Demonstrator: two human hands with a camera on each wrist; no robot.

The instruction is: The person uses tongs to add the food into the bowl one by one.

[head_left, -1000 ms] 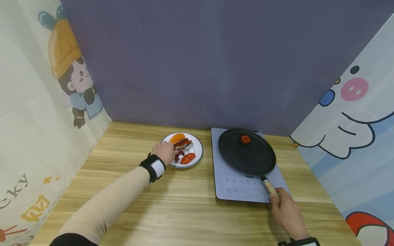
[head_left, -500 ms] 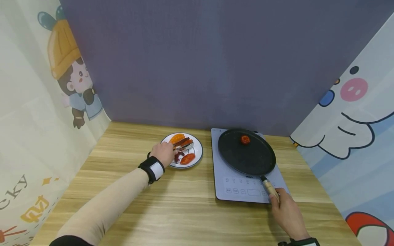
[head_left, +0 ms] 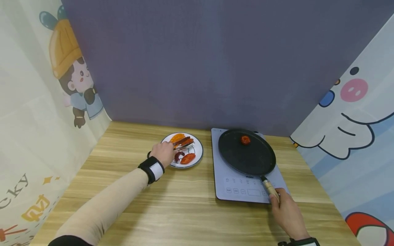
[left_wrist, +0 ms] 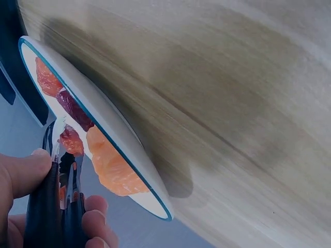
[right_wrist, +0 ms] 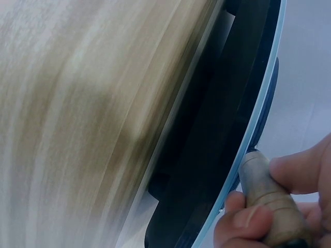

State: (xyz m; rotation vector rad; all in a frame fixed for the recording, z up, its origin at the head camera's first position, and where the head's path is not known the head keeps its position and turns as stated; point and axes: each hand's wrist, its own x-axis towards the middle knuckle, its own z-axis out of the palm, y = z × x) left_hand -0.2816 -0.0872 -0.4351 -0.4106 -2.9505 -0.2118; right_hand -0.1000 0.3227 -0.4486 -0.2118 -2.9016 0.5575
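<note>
My left hand [head_left: 163,153] holds tongs [left_wrist: 54,212] with black handles and metal tips, thumb on one handle and fingers on the other. Their tips reach over a white, blue-rimmed plate [head_left: 199,147], right at a reddish-brown strip of food [head_left: 187,140]. An orange piece [left_wrist: 114,165], a dark curled piece [head_left: 179,156] and a red-orange piece [head_left: 187,158] also lie on the plate. My right hand [head_left: 289,213] grips the wooden handle [right_wrist: 271,206] of a flat black frying pan [head_left: 246,159]. One small round red piece [head_left: 245,139] sits near the pan's far edge.
Under the pan is a pale induction cooker [head_left: 226,191], right of the plate. Both stand on a wooden table [head_left: 181,205]. A dark purple-grey panel [head_left: 197,65] rises behind, with cartoon-printed curtains [head_left: 27,112] at both sides.
The reddish-brown strip at the tongs' tips has shifted slightly right over the plate. My left hand has barely moved; the right hand and pan have stayed in place.
</note>
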